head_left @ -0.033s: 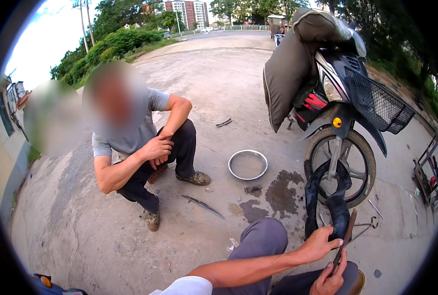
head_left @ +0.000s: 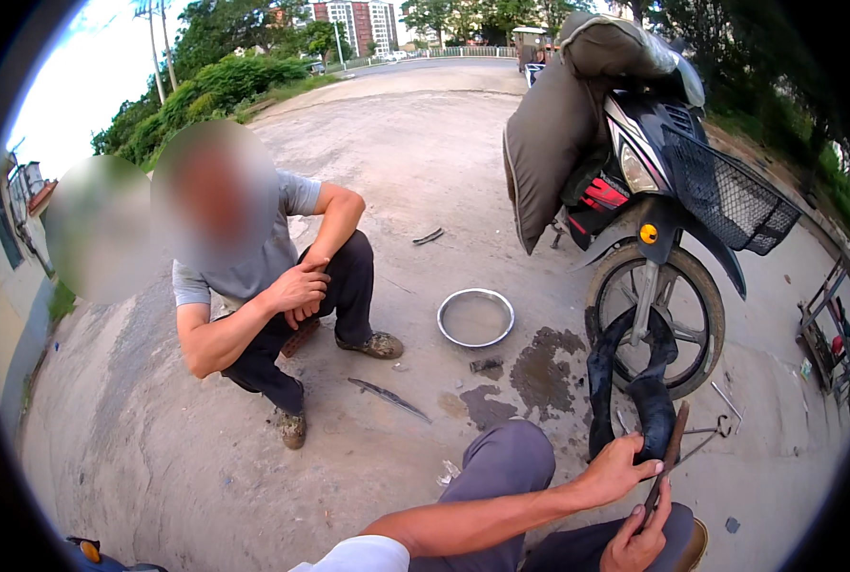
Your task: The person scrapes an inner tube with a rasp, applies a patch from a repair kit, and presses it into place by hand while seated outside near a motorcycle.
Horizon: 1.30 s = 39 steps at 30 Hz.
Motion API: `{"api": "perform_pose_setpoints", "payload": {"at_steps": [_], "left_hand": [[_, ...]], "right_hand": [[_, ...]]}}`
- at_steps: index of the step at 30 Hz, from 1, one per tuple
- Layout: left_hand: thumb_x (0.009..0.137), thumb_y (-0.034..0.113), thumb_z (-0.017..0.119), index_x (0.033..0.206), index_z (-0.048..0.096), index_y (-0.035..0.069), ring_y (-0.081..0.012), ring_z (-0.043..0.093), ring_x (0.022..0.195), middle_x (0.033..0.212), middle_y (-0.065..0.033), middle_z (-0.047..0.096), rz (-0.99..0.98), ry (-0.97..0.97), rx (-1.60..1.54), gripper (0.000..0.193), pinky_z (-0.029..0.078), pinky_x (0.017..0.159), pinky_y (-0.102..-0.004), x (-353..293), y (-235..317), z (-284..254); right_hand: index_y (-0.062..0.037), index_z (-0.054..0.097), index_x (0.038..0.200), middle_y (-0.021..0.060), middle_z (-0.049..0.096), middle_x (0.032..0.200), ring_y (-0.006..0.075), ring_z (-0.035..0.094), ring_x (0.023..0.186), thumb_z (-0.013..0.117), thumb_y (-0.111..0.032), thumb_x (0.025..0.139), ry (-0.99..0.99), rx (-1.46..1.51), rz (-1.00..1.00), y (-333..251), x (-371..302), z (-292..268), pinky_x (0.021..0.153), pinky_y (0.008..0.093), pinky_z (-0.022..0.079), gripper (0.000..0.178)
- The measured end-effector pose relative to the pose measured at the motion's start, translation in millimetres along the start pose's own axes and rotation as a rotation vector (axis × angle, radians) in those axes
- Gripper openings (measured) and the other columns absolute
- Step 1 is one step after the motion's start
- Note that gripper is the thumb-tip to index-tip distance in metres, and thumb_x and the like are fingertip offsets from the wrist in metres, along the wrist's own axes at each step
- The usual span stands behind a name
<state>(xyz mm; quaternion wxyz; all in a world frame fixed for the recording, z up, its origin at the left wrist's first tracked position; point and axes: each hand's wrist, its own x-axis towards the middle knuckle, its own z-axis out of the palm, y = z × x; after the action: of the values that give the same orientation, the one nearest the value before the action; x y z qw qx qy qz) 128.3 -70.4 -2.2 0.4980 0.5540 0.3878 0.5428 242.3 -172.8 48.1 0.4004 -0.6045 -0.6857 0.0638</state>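
A black rubber inner tube [head_left: 650,405] hangs down from beside the motorbike's front wheel. My left hand [head_left: 617,473] is closed on the tube's lower end, its thumb stretched toward a long, narrow, rusty-brown file-like tool [head_left: 675,440]. Fingers of my right hand [head_left: 636,545] are wrapped round the lower part of that tool, over my bent knee. The tool lies slantwise alongside the tube; whether it presses on the rubber I cannot tell. Behind it, a thin metal rod with a hooked end [head_left: 723,426] lies on the ground.
A motorbike [head_left: 634,172] with a wire basket stands at the right. Left of its wheel, a metal basin [head_left: 476,318] of murky water sits near wet patches. Another person [head_left: 253,276] squats at the left, hands together. A flat dark strip [head_left: 389,398] lies between us.
The whole scene sits slightly farther left and up in the picture. My hands keep the same hold on the tube and the tool.
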Motion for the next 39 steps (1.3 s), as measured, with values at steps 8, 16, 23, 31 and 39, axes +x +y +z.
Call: {"api": "perform_pose_setpoints", "payload": {"at_steps": [8, 16, 23, 31, 39], "left_hand": [[0.088, 0.007, 0.074, 0.100, 0.073, -0.003, -0.0098, 0.063, 0.084, 0.093, -0.0030, 0.071, -0.242, 0.082, -0.324, 0.015, 0.050, 0.078, -0.0253, -6.7, 39.9, -22.7], [0.090, 0.005, 0.071, 0.102, 0.074, -0.001, -0.0076, 0.061, 0.084, 0.093, -0.0017, 0.072, -0.217, -0.009, -0.411, 0.014, 0.048, 0.077, -0.0250, -2.2, 42.7, -12.1], [0.091, 0.006, 0.071, 0.104, 0.073, -0.003, -0.0081, 0.062, 0.084, 0.095, -0.0033, 0.073, -0.172, -0.007, -0.521, 0.015, 0.049, 0.079, -0.0255, -5.5, 50.5, -13.4], [0.090, 0.002, 0.070, 0.100, 0.072, -0.003, -0.0131, 0.066, 0.085, 0.094, -0.0072, 0.073, -0.139, 0.018, -0.643, 0.012, 0.052, 0.082, -0.0298, -6.6, 44.2, -20.8], [0.090, 0.003, 0.070, 0.104, 0.072, -0.004, -0.0134, 0.067, 0.085, 0.098, -0.0089, 0.073, -0.109, -0.003, -0.625, 0.015, 0.053, 0.081, -0.0303, -2.7, 42.2, -15.0]], "right_hand": [[-0.0018, 0.055, 0.136, 0.0156, 0.071, 0.080, 0.0287, 0.064, 0.051, 0.063, -0.005, 0.086, 0.013, 0.024, -0.171, 15.3, 9.9, 19.6, 0.049, 0.0396, 0.049, 0.051], [-0.0020, 0.057, 0.136, 0.0145, 0.070, 0.075, 0.0263, 0.061, 0.048, 0.064, -0.004, 0.086, 0.164, 0.080, -0.139, 20.4, 8.0, -7.9, 0.047, 0.0360, 0.046, 0.050], [0.0052, 0.058, 0.132, 0.0202, 0.072, 0.090, 0.0260, 0.065, 0.054, 0.061, 0.001, 0.087, 0.116, 0.064, -0.249, 8.5, -28.1, -23.8, 0.052, 0.0333, 0.050, 0.044], [0.0032, 0.060, 0.131, 0.0151, 0.071, 0.078, 0.0238, 0.062, 0.049, 0.063, 0.004, 0.082, 0.020, -0.009, -0.258, -7.7, 19.3, -4.4, 0.047, 0.0344, 0.047, 0.049], [-0.0023, 0.060, 0.135, 0.0080, 0.058, 0.058, 0.0212, 0.055, 0.043, 0.065, 0.001, 0.081, 0.102, 0.011, -0.197, 0.6, 8.9, -1.6, 0.045, 0.0335, 0.042, 0.054]]}}
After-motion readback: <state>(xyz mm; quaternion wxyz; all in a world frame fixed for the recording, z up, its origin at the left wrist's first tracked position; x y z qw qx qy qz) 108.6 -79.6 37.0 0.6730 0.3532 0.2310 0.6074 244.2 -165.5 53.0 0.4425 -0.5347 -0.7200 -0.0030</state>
